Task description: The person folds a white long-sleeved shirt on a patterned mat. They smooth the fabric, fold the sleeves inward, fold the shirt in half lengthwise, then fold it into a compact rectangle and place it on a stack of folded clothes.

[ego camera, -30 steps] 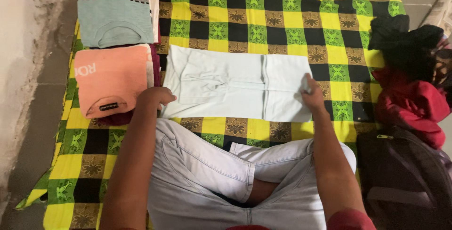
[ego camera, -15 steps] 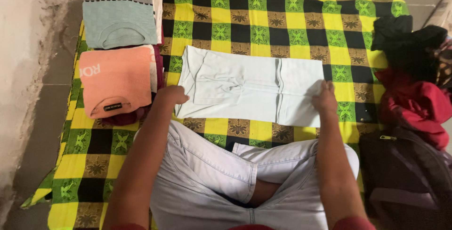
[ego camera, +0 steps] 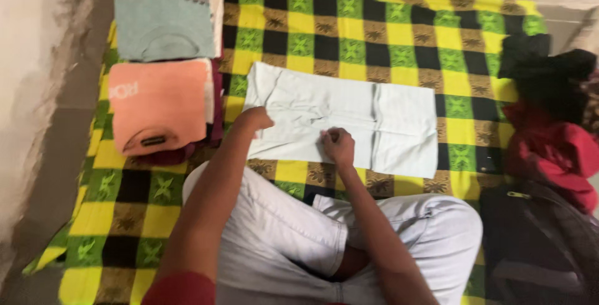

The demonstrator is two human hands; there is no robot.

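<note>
1. The pale folded trousers [ego camera: 349, 118] lie flat mid-frame on the checked yellow, green and black blanket [ego camera: 387, 36]. The left hand [ego camera: 254, 119] sits curled at their lower left corner. I can't tell if it's pinching cloth or just pressing.
2. The right hand [ego camera: 339, 145] is on the near edge around the middle, fingers bunched as if nipping the fabric. The frame is blurry, so I wouldn't swear to a grip.
3. What could go wrong, I'd guess: with both hands on the left half, the right end lies loose, so a pull could drag it askew and undo the neat fold.
4. Another risk: the left elbow is close to the peach top [ego camera: 159, 105] on its stack, with the grey-green top [ego camera: 165, 27] on the stack above it in the upper left. A wide swing could nudge the nearer pile.
5. Containers: only a dark backpack [ego camera: 543, 242] at lower right. It looks closed, contents hidden. A loose red and black clothes heap [ego camera: 549, 118] lies above it.
</note>
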